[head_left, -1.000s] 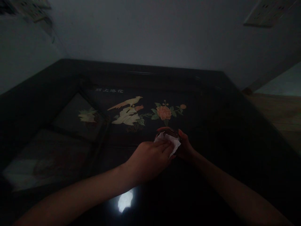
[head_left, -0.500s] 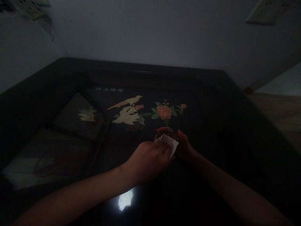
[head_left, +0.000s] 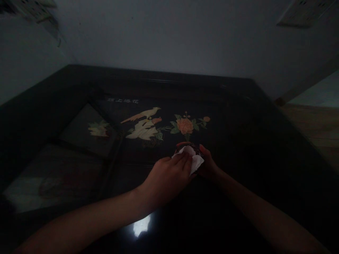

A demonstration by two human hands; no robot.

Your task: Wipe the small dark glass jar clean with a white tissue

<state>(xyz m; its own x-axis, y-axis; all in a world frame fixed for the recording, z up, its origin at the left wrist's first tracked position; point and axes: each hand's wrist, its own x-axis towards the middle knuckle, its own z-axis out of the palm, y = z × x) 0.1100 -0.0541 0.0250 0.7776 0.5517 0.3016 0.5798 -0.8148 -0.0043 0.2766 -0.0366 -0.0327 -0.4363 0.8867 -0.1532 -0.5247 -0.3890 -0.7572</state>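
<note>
My left hand [head_left: 172, 176] presses a crumpled white tissue [head_left: 196, 163] with bunched fingers against a dark, shiny object [head_left: 194, 147]. My right hand [head_left: 208, 163] is wrapped around the right side of that dark object, with its thumb up and fingers curling along the far edge. Most of the object is hidden by the tissue and hands, and in the dim light I cannot make out its kind. Both hands are over a glossy black tabletop [head_left: 164, 233], just in front of a pink flower decoration [head_left: 184, 126].
A bird decoration [head_left: 143, 114] and pale characters [head_left: 123, 101] decorate the far part of the tabletop. Behind it rises a grey wall [head_left: 159, 38] with a socket panel [head_left: 304, 12] at upper right. A wooden floor [head_left: 315, 123] shows at the right. Reflections lie at the left.
My left hand has shifted slightly forward, its fingers pushing the tissue farther over the dark object. My right hand keeps nearly the same place.
</note>
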